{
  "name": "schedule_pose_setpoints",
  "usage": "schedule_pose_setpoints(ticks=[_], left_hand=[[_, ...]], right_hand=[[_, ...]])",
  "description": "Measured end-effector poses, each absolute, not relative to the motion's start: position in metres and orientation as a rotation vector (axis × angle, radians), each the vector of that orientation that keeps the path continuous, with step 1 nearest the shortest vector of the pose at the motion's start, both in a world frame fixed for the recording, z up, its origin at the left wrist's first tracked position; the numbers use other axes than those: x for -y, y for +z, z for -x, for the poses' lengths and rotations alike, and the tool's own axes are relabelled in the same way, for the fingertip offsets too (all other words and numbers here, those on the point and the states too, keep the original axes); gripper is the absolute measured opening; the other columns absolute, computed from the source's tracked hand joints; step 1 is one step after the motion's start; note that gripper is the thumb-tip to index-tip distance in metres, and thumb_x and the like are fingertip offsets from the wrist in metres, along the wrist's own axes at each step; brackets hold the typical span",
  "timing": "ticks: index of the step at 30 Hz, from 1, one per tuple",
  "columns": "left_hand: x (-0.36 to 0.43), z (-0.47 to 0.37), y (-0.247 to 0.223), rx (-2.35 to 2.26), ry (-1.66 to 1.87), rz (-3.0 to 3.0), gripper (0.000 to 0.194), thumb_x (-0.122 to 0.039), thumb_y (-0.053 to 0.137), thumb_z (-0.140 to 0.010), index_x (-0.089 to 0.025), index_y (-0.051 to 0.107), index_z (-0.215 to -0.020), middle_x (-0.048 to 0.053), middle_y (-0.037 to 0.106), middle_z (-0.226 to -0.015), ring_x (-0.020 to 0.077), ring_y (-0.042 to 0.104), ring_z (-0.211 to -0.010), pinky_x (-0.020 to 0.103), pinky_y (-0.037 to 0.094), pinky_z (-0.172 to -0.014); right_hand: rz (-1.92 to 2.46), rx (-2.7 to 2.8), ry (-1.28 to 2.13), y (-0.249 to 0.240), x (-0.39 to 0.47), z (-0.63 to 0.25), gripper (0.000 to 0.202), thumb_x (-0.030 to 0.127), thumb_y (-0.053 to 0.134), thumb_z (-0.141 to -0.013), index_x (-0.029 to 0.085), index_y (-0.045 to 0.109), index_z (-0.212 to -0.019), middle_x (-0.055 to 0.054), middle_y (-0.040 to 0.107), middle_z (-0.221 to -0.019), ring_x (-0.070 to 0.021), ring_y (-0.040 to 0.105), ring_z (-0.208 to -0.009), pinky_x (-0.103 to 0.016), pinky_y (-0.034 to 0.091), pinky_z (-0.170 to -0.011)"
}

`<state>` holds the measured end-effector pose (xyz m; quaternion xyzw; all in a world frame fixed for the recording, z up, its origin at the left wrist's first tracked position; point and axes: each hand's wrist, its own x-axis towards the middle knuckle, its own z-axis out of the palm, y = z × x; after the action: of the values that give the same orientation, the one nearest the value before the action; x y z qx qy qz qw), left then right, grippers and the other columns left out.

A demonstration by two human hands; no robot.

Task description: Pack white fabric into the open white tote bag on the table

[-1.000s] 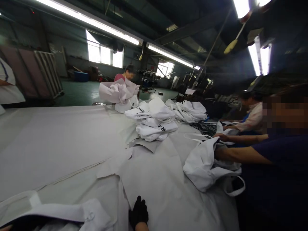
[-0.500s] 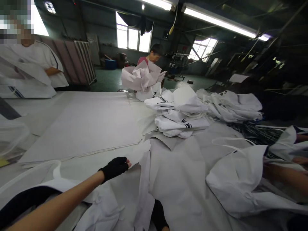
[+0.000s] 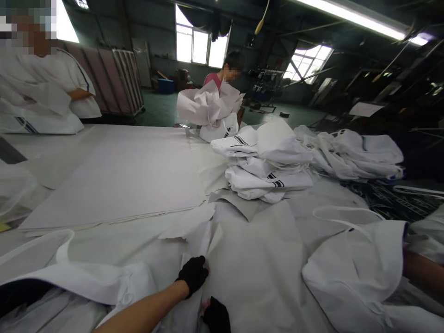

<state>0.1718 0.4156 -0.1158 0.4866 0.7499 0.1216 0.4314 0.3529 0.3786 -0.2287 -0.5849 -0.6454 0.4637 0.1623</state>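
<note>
My left hand [image 3: 193, 276], in a black fingerless glove, is closed on the folded edge of a thin whitish paper sheet [image 3: 199, 238]. Just below and to the right, my right hand [image 3: 217, 315], gloved the same way, pinches the sheet's fold near the bottom of the view. The fingertips of both hands partly hide behind the paper. A white bag [image 3: 86, 282] with a strap and a dark inside lies open to the left of my left forearm.
A flat stack of large paper sheets [image 3: 132, 171] covers the table's left part. Folded white bags with dark stripes [image 3: 270, 162] are piled ahead. Another white bag [image 3: 354, 263] stands at right, by a co-worker's arm [image 3: 423, 273]. Two people [image 3: 222, 78] work across the table.
My left hand has moved right and down, beside my right hand. The sheet's loose edge is now gathered into a narrow fold between them. The view has shifted slightly left.
</note>
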Motion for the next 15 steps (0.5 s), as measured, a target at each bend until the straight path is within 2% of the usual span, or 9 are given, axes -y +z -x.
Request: schedule_pose_setpoints(ticks=[1,3,6,8,10,11,12,13,15], left_hand=[[-0.417,-0.175,-0.121,-1.886,0.314,-1.198,0.050,-0.035,0.041,-0.091,-0.010,0.051,-0.133,0.016,0.050,-0.137,0.0283,0.044,-0.130,0.038,0.031,-0.110],[-0.419,-0.178,-0.127,-1.906,0.346,-1.177,0.042,-0.030,0.033,-0.094,-0.012,0.059,-0.123,0.014,0.056,-0.130,0.0254,0.047,-0.126,0.036,0.032,-0.109],[-0.419,-0.178,-0.127,-1.899,0.401,-1.159,0.043,-0.040,0.034,-0.094,-0.015,0.061,-0.116,0.012,0.063,-0.119,0.0217,0.056,-0.115,0.031,0.041,-0.100],[-0.414,-0.179,-0.126,-1.880,0.402,-1.167,0.059,-0.056,0.045,-0.087,-0.014,0.054,-0.128,0.012,0.059,-0.127,0.0232,0.054,-0.119,0.031,0.042,-0.101],[-0.408,-0.183,-0.126,-1.871,0.308,-1.253,0.093,-0.065,0.062,-0.071,-0.013,0.038,-0.143,0.016,0.044,-0.143,0.0295,0.045,-0.129,0.036,0.038,-0.106],[-0.406,-0.186,-0.127,-1.870,0.242,-1.313,0.103,-0.064,0.067,-0.066,-0.012,0.030,-0.148,0.018,0.036,-0.148,0.0321,0.039,-0.133,0.039,0.035,-0.109],[-0.404,-0.189,-0.129,-1.873,0.180,-1.369,0.102,-0.060,0.067,-0.069,-0.012,0.026,-0.149,0.018,0.032,-0.150,0.0330,0.037,-0.135,0.040,0.033,-0.110],[-0.403,-0.192,-0.131,-1.881,0.130,-1.410,0.091,-0.055,0.061,-0.077,-0.012,0.027,-0.149,0.018,0.033,-0.149,0.0324,0.038,-0.134,0.041,0.033,-0.110],[-0.404,-0.195,-0.136,-1.917,0.089,-1.436,0.059,-0.038,0.037,-0.094,-0.009,0.035,-0.145,0.019,0.042,-0.143,0.0299,0.044,-0.130,0.042,0.035,-0.108]], right_hand=[[1.673,1.840,1.332,-0.230,-0.378,-0.353,0.046,0.061,0.052,-0.071,0.019,0.060,-0.057,-0.007,0.062,-0.060,-0.0200,0.058,-0.059,-0.028,0.047,-0.054],[1.676,1.839,1.363,-0.233,-0.378,-0.353,0.048,0.063,0.050,-0.072,0.018,0.061,-0.059,-0.006,0.062,-0.060,-0.0194,0.056,-0.056,-0.028,0.046,-0.052],[1.677,1.852,1.381,-0.236,-0.377,-0.352,0.049,0.062,0.047,-0.074,0.017,0.062,-0.062,-0.007,0.062,-0.061,-0.0195,0.057,-0.056,-0.029,0.046,-0.054],[1.673,1.871,1.376,-0.236,-0.378,-0.350,0.046,0.058,0.045,-0.075,0.017,0.062,-0.062,-0.009,0.064,-0.064,-0.0215,0.060,-0.061,-0.031,0.048,-0.061],[1.650,1.893,1.388,-0.232,-0.377,-0.349,0.044,0.053,0.043,-0.077,0.016,0.066,-0.068,-0.010,0.068,-0.072,-0.0236,0.063,-0.070,-0.033,0.049,-0.070],[1.633,1.898,1.404,-0.230,-0.377,-0.349,0.043,0.050,0.041,-0.078,0.016,0.068,-0.074,-0.011,0.069,-0.077,-0.0237,0.064,-0.075,-0.033,0.049,-0.074],[1.619,1.899,1.419,-0.227,-0.376,-0.348,0.043,0.048,0.040,-0.080,0.016,0.069,-0.078,-0.011,0.070,-0.082,-0.0231,0.065,-0.079,-0.032,0.049,-0.077],[1.610,1.895,1.430,-0.224,-0.374,-0.347,0.042,0.046,0.039,-0.081,0.016,0.069,-0.081,-0.010,0.070,-0.085,-0.0223,0.065,-0.081,-0.030,0.049,-0.078],[1.620,1.881,1.433,-0.219,-0.372,-0.346,0.036,0.043,0.042,-0.081,0.017,0.067,-0.078,-0.009,0.070,-0.084,-0.0210,0.064,-0.082,-0.029,0.048,-0.079]])
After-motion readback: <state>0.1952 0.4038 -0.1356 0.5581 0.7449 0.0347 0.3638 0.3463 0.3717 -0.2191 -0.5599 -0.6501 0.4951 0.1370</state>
